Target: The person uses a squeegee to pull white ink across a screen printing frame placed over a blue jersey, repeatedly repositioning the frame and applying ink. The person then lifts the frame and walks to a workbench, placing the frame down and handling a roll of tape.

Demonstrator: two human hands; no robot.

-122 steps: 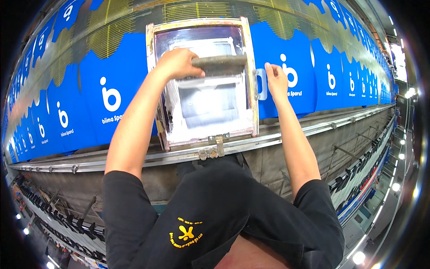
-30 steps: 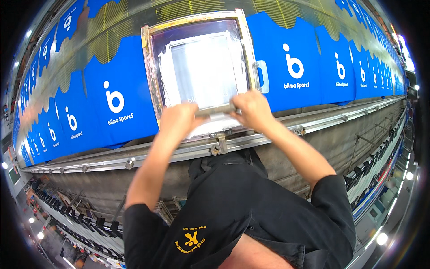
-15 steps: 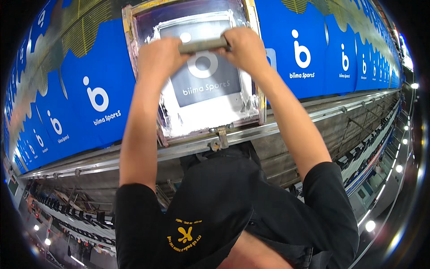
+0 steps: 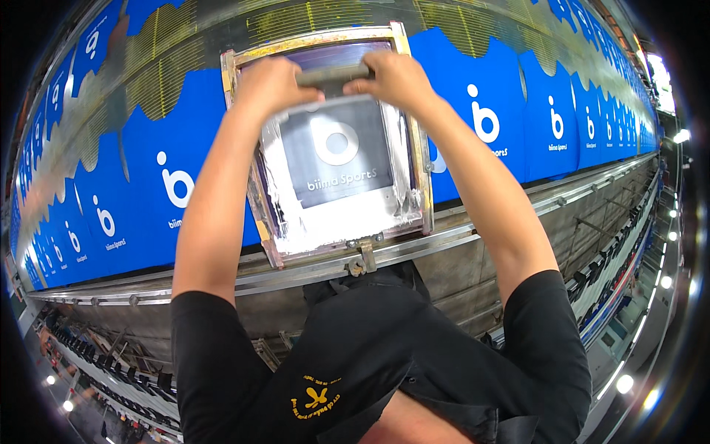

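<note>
Now at the far end of the wooden printing screen (image 4: 329, 140): left hand (image 4: 270, 85) and right hand (image 4: 396, 78) clenched round a squeegee (image 4: 333, 74), up from the near edge a second ago; stroke probably complete, white emblem showing amid blue fabric panels (image 4: 503, 118).

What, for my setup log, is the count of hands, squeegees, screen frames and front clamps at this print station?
Hands: 2, the left hand and the right hand, both gripping the squeegee
Squeegee: 1
Screen frame: 1
Front clamp: 1
Total: 5
</note>
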